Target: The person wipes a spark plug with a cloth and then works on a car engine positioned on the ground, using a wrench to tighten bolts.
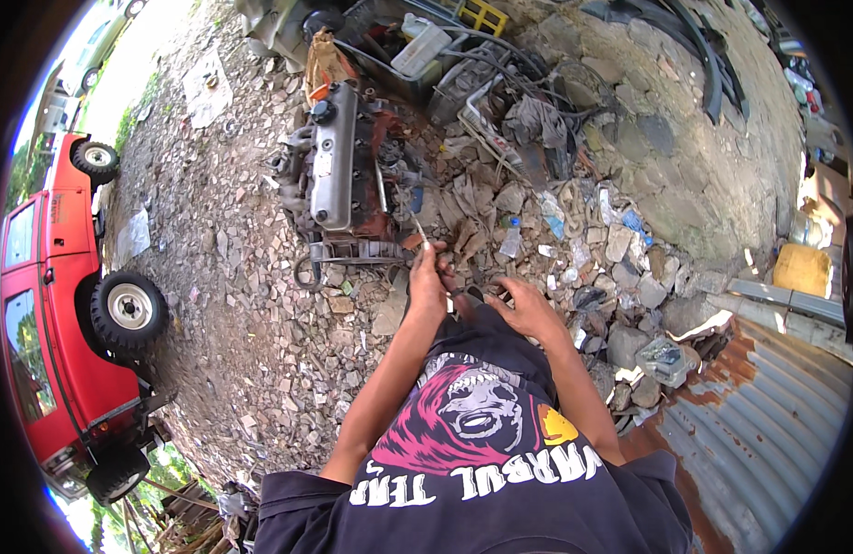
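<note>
Facing one engine (337, 175) are two hands (428, 288) (530, 310) (left gripping one rod (423, 233)).

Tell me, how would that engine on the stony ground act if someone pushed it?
The engine would probably feel stiff and heavy for its size, since it looks mostly metal. It would likely resist sliding, as the stones around it are rough and uneven. It might rock slightly rather than roll, given its long, boxy shape.
</note>
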Available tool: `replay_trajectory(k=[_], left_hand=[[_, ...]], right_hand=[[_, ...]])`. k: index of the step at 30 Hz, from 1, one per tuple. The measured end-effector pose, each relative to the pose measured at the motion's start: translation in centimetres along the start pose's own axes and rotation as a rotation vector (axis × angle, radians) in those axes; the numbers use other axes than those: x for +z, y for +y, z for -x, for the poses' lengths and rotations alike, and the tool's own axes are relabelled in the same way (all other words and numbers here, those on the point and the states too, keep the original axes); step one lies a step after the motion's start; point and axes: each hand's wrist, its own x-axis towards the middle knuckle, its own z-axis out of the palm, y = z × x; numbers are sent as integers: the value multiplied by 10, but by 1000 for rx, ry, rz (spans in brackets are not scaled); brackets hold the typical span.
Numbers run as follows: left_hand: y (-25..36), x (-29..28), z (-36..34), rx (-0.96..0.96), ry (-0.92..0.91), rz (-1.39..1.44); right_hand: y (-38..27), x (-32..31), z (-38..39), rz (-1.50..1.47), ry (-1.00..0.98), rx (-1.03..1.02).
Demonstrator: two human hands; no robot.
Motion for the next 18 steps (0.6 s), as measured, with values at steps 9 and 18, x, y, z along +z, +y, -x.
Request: replay_trajectory(k=[9, 18], left_hand=[[-1, 0, 7, -30, 83, -13], [6, -40, 10, 16, 140, -52]], right_hand=[[38, -16, 37, 67, 11, 173], [38, -14, 15, -35, 51, 173]])
